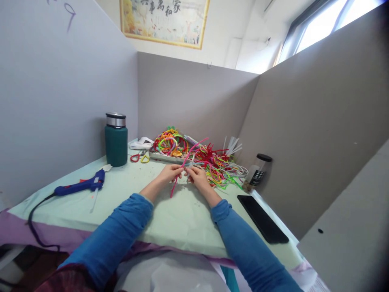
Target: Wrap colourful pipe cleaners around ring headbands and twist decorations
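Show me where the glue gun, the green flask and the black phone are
glue gun (79,185), head view, on its blue body.
green flask (116,145), head view, on its green sleeve.
black phone (261,219), head view, on its dark screen.

Head view, downward over desk (182,219)

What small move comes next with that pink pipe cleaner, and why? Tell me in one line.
Probably a further twist at the pinch point: the left hand and right hand both grip the pink pipe cleaner close together above the table, with its tail hanging loose below and its other end angling up toward the pipe cleaner pile.
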`<state>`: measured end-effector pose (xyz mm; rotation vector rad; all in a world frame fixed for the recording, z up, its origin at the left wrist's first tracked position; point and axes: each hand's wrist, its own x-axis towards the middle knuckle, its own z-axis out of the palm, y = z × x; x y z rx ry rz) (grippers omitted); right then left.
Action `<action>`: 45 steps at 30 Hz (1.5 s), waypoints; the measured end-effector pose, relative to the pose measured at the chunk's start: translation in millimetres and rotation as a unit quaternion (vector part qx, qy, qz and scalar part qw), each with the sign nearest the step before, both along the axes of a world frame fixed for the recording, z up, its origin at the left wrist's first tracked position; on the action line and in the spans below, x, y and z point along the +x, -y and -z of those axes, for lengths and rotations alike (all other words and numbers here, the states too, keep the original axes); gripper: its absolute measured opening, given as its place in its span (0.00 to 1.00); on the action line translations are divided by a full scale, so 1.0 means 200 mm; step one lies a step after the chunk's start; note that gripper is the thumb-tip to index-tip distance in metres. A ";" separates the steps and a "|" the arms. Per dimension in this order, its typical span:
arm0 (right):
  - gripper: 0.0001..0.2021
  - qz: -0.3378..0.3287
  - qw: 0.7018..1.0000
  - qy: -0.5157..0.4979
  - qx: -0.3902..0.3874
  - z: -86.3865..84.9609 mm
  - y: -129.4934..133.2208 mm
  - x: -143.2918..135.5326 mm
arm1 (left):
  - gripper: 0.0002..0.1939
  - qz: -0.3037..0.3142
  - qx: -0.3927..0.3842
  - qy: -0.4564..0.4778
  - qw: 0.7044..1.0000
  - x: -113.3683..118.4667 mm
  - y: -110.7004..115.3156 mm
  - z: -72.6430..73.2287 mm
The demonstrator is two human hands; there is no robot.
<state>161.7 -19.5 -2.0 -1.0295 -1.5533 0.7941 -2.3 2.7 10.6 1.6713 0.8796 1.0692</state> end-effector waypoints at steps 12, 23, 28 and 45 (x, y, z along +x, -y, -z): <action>0.16 -0.084 0.991 -0.104 -0.001 0.00 -0.01 0.01 | 0.23 0.036 0.031 -0.085 0.995 0.01 0.05 -0.01; 0.14 -0.122 0.979 -0.157 -0.039 -0.04 0.02 0.03 | 0.19 -0.174 0.285 -0.069 0.940 -0.01 0.00 -0.03; 0.12 -0.213 0.960 -0.131 -0.128 -0.05 0.04 0.02 | 0.21 -0.184 0.433 -0.083 0.879 -0.01 0.01 -0.04; 0.19 -0.112 0.987 -0.116 0.011 -0.12 0.00 0.16 | 0.11 -0.162 0.383 -0.185 0.891 -0.05 0.01 -0.04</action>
